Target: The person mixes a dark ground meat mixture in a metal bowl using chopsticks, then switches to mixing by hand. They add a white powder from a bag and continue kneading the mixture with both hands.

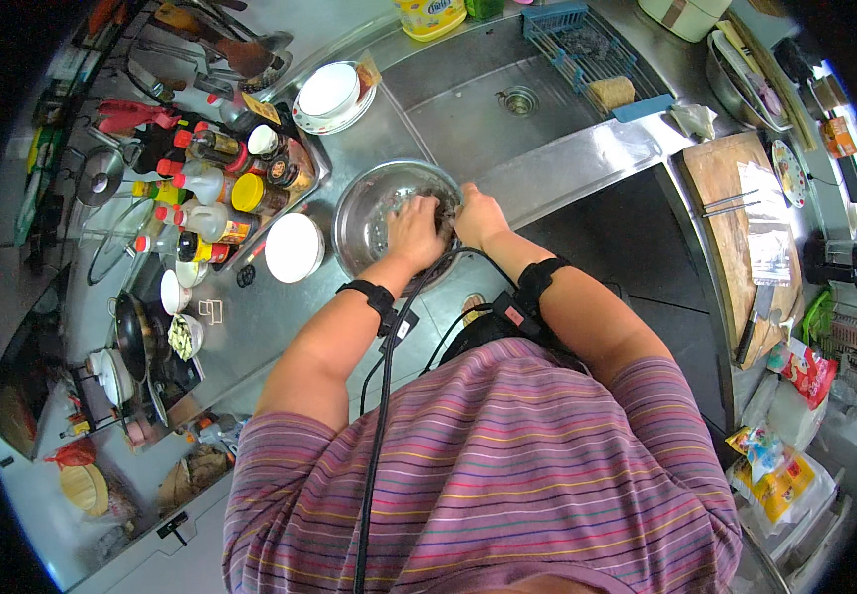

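Observation:
A round stainless steel mixing bowl rests at the counter's near edge in front of me. My left hand reaches into it, fingers bent around a dark brown clump by the bowl's right wall. What the clump is I cannot make out, as my fingers cover part of it. At the right rim my right hand is closed, with its knuckles up and its fingers over the edge, beside the clump. Small wet-looking glints show on the bowl's inside. Both wrists wear black straps with cables.
Left of the bowl stand a white bowl and several sauce bottles. Stacked plates sit beyond, near the steel sink with its blue rack. Rightward, a knife lies on a wooden cutting board.

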`<move>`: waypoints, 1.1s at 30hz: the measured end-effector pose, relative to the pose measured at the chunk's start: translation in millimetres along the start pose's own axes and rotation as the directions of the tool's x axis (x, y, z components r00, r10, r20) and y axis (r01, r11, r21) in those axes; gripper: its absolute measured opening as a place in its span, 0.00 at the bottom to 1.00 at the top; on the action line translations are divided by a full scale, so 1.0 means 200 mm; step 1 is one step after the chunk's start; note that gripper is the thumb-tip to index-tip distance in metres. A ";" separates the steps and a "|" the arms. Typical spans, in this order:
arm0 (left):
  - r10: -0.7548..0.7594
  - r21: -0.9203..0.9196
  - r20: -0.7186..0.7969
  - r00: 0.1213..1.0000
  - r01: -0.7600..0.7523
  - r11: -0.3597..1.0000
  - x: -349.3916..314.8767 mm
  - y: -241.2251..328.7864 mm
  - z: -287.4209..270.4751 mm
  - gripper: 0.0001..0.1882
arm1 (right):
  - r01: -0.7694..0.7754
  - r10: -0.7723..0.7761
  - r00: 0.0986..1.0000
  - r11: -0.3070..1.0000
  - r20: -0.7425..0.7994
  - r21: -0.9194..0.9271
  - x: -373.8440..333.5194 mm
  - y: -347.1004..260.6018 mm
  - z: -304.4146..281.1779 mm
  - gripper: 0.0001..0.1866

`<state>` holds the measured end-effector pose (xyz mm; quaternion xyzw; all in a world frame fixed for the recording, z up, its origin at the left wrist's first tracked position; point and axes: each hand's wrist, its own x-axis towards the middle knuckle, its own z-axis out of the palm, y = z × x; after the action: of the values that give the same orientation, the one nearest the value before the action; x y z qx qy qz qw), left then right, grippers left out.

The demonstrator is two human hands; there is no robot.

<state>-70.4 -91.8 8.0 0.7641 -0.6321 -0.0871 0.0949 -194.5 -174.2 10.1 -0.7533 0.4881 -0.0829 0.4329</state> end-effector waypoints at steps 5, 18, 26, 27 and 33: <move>0.112 0.166 0.089 0.990 -0.125 0.978 0.00 0.00 0.09 0.19 | -0.005 0.006 0.999 1.000 0.036 -0.019 0.01 0.00 0.00 0.18; -0.254 0.057 0.068 0.965 0.251 0.966 0.21 -0.04 0.15 0.10 | 0.060 -0.059 0.997 0.998 0.052 -0.019 0.02 0.04 0.02 0.17; -0.276 0.001 -0.016 0.961 0.276 0.961 0.22 -0.08 0.19 0.16 | 0.084 -0.084 0.996 0.994 -0.001 -0.065 0.02 0.04 0.03 0.16; -0.291 -0.041 0.017 0.957 0.292 0.956 0.22 -0.10 0.18 0.18 | 0.081 -0.082 0.997 0.994 -0.009 -0.072 0.03 0.04 0.02 0.16; -0.346 -0.657 0.151 0.926 0.356 0.665 0.20 -0.28 0.08 0.32 | 0.046 -0.045 0.999 0.988 0.013 -0.148 0.03 0.00 0.00 0.15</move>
<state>-13.2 -122.0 -22.2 0.7839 -0.3988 -0.3311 0.3418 -191.7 -178.8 8.7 -0.7947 0.4737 -0.0526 0.3759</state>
